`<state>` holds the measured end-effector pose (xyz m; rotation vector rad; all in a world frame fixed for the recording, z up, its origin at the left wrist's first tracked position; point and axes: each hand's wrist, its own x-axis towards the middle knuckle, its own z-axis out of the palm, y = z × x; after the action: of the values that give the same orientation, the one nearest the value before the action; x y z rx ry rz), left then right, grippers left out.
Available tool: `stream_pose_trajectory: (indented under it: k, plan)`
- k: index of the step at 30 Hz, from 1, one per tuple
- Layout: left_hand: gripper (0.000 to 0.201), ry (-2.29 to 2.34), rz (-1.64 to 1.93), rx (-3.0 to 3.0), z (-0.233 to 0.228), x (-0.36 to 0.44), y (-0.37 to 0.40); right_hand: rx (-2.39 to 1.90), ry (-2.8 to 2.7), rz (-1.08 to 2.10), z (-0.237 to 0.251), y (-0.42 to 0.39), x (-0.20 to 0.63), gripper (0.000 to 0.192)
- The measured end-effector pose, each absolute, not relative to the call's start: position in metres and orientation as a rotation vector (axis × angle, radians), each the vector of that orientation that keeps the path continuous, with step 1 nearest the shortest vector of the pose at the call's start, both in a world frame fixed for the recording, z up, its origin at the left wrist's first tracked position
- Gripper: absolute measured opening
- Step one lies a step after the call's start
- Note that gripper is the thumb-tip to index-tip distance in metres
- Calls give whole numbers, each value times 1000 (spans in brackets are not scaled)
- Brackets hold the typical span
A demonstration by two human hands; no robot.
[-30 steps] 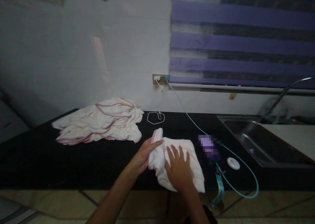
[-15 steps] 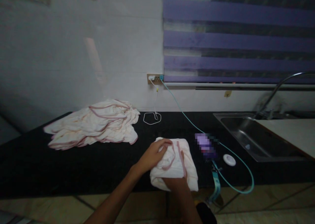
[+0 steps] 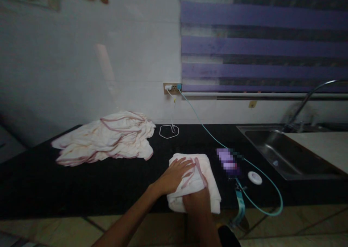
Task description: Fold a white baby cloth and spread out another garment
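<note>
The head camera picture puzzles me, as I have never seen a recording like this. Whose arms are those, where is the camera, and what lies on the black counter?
The camera sits on a person's head and looks forward and down, so the two bare arms are that person's own. There is no machine. The left hand lies flat on top of a folded white cloth with pink trim; the right hand is tucked into the fold at its near edge, mostly covered. All this rests on a black counter. Further back lies a loose pile of similar cloths. To the right run a teal cable and a small white round object, then a steel sink.
</note>
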<state>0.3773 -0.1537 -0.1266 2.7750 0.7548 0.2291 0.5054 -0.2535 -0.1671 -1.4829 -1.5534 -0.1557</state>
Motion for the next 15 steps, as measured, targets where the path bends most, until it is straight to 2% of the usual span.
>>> stream_pose_trajectory:
  k: [4,9,15]
  plan:
    - [56,881,279,2800,-128,386,-161,-1512,-1347,-266,-168,-285,506,25]
    - [87,1040,192,2809,-130,396,-172,-1402,-1282,-249,-159,-306,484,22]
    - [75,1206,214,2746,-134,405,-174,-1402,-1431,-124,-153,-299,486,32]
